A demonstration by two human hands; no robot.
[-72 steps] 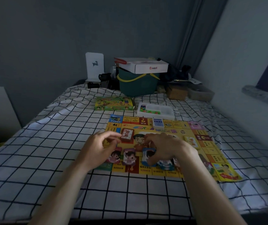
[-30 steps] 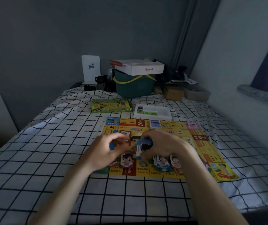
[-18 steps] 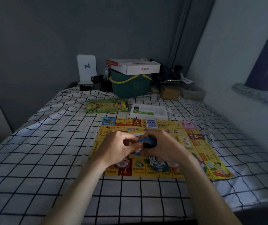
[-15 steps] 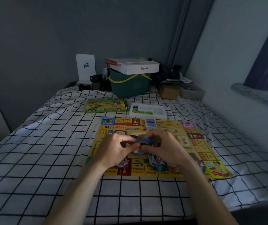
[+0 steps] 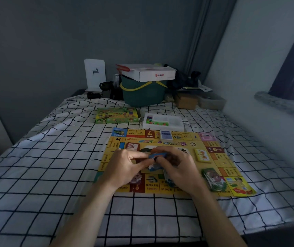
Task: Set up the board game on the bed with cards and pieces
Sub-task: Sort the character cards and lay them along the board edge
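A small blue-edged game piece (image 5: pixel 157 155) is pinched between both hands above the middle of the game board (image 5: pixel 219 162). The left hand (image 5: pixel 124 166) is curled, thumb and fingers closed on the piece's left end. The right hand (image 5: pixel 178 166) is curled over its right end, fingers wrapped down around it. Just under the hands, standing character pieces (image 5: pixel 167 179) are partly hidden on the board's near edge. A green card stack (image 5: pixel 213 179) is seen on the board's near right corner, a yellow card stack (image 5: pixel 202 155) on its right side, a blue-white card deck (image 5: pixel 166 135) on its far edge, a red card (image 5: pixel 132 146) left of centre. The board is laid flat on the checked bedsheet (image 5: pixel 53 157). Beyond the board's far edge, a green game box (image 5: pixel 117 115) and a white parts tray (image 5: pixel 164 121) are set side by side. Further back from the board, a dark green basket (image 5: pixel 143 94) is topped by a white carton (image 5: pixel 149 72), with a white deer-print stand (image 5: pixel 95 74) to its left.
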